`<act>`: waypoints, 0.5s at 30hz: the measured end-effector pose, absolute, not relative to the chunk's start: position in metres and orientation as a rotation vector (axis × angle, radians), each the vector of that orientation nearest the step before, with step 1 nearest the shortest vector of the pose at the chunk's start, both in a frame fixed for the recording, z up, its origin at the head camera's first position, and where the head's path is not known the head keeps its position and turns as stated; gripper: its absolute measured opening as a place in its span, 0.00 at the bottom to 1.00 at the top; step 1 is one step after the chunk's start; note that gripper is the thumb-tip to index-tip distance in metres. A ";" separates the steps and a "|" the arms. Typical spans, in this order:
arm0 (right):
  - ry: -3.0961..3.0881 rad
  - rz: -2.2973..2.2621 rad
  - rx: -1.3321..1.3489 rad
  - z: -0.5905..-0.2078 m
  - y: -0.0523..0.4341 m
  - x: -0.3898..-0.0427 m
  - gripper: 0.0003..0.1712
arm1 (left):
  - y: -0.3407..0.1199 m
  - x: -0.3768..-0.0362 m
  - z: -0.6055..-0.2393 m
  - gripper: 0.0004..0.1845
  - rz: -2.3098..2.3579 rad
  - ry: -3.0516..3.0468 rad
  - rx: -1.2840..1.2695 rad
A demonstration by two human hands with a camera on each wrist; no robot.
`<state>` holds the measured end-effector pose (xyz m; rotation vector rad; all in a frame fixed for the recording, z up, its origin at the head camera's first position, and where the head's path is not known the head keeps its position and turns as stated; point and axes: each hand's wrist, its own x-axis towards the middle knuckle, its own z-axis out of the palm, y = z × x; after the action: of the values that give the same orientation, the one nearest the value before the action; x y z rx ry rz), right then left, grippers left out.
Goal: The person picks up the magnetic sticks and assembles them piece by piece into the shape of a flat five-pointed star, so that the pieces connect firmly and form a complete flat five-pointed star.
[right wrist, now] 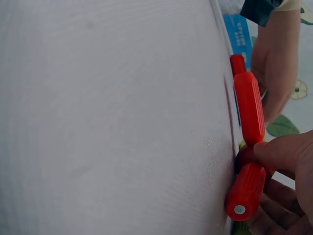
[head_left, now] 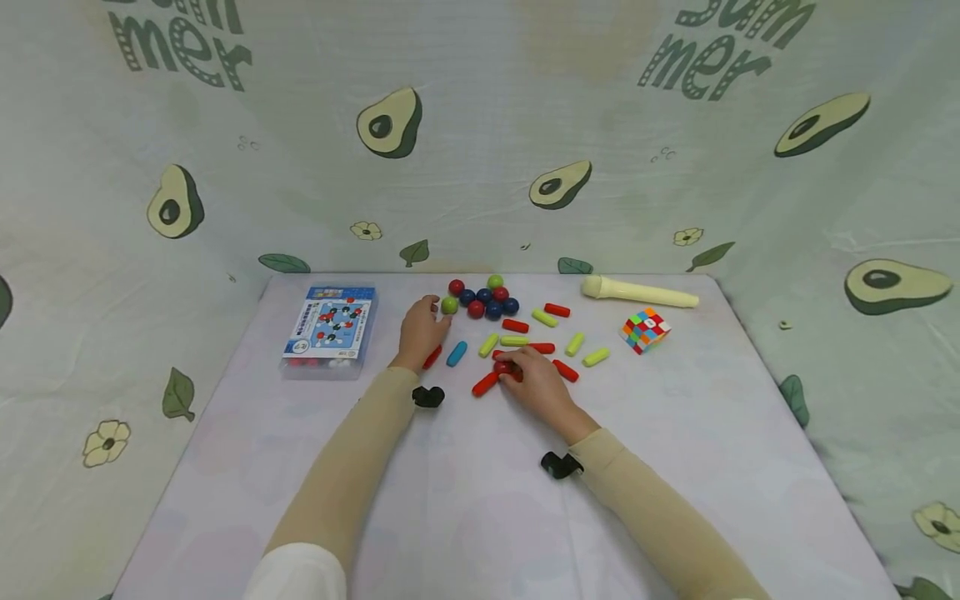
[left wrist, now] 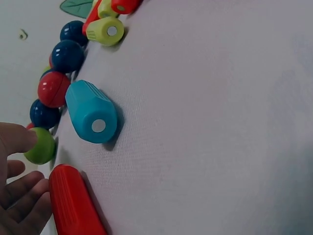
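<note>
My right hand [head_left: 536,385] pinches a red ball [head_left: 504,367] at the middle of the table. A red rod [right wrist: 249,107] and another red rod [right wrist: 246,193] meet that ball, thumb and fingers on either side. Reaching toward the back, my left hand [head_left: 422,333] has its thumb and fingers spread beside a green ball [head_left: 449,305]. In the left wrist view the thumb overlaps the green ball [left wrist: 41,147]; whether it touches is unclear. Beneath that hand lies a red rod [left wrist: 73,203], with a blue rod [left wrist: 91,112] to its right.
Several red, dark blue and green balls [head_left: 484,296] cluster at the back. Loose yellow-green rods [head_left: 575,344] and red rods [head_left: 557,309] lie around the right hand. A boxed set [head_left: 330,332] stands left; a pale yellow stick [head_left: 645,292] and a puzzle cube [head_left: 645,330] lie right.
</note>
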<state>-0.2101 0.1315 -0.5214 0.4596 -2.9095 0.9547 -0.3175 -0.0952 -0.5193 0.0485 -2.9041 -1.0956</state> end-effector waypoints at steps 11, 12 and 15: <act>-2.890 0.941 0.465 -0.525 0.130 -0.209 0.21 | -0.090 -0.332 -0.525 0.25 -1.022 -2.930 0.018; -2.891 0.937 0.465 -0.525 0.129 -0.209 0.21 | -0.090 -0.333 -0.525 0.24 -1.022 -2.928 0.020; -2.897 0.927 0.456 -0.526 0.130 -0.210 0.21 | -0.088 -0.333 -0.526 0.23 -1.025 -2.913 0.013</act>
<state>-0.2099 0.1302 -0.5260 0.4565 -2.8973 0.9272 -0.3327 -0.0877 -0.5261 0.0131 -2.9132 -1.0253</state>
